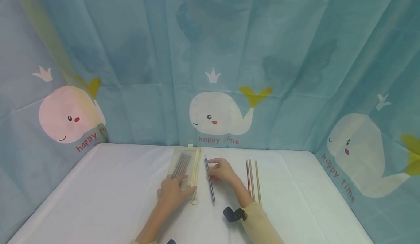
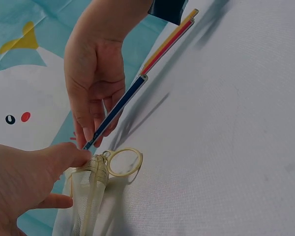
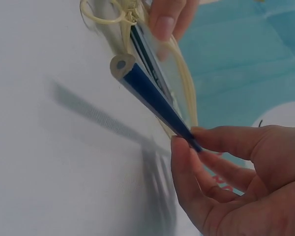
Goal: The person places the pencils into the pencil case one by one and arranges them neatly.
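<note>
A pale yellow zip pouch (image 1: 196, 163) with see-through mesh lies at the table's middle, several pencils (image 1: 181, 165) visible inside. My left hand (image 1: 172, 193) holds its near end, the thumb by the zip, where a ring pull (image 2: 125, 162) hangs. Just right of the pouch, my right hand (image 1: 223, 171) pinches a blue pencil (image 3: 155, 101) between thumb and fingers. That pencil slants above the cloth, its flat unsharpened end facing the right wrist camera. Whether it touches the pouch I cannot tell.
Right of my right forearm lie a red pencil (image 1: 248, 176) and two yellowish pencils (image 1: 257, 180), side by side. A white cloth (image 1: 108, 185) covers the table. Blue curtains (image 1: 137, 109) printed with whales stand behind and at both sides.
</note>
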Motion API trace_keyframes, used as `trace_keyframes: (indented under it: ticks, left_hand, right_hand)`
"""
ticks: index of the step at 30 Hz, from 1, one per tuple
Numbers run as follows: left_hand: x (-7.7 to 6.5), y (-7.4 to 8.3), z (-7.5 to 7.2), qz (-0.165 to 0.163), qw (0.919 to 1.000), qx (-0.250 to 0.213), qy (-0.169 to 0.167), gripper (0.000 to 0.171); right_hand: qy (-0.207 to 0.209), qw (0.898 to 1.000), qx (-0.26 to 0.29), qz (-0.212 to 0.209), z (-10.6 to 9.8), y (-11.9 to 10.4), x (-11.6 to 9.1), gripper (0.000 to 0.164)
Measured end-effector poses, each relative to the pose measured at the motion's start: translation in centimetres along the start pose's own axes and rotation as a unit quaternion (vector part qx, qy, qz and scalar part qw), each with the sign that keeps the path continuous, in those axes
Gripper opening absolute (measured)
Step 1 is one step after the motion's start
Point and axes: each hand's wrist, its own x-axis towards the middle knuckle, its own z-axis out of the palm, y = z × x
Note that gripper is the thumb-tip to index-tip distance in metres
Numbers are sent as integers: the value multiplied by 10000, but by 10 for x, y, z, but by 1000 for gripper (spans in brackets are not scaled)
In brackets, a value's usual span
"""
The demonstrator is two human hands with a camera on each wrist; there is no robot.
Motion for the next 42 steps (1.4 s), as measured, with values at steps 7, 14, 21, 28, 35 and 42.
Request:
trace_keyframes:
  ticks: [7,14,21,28,35,42]
  left_hand:
    - [1,-1,0,-50,10000,19,-41,63]
    - [0,-1,2,-15,10000,26,14,63]
    - [2,-3,2,-16,10000,27,-13,65]
    - [4,-4,3,-31,10000,-13,-56,66]
    - [3,-3,2,15,10000,-26,-12,65]
    - [1,-2,2,-25,10000,-71,-6,64]
  right_hand:
    - [-53,9998,-152,112,6,-3,9,47]
    - [-173,9992,-310,159,13,-10,15,45]
    - [-239,9990,-370,83,20,-15,24,44]
    - [-180,9997,-164,8,26,-18,32,45]
    - [-26,9998,207,-26,33,-16,38,44]
    - [245,9989,375,-120,40,-14,39,44]
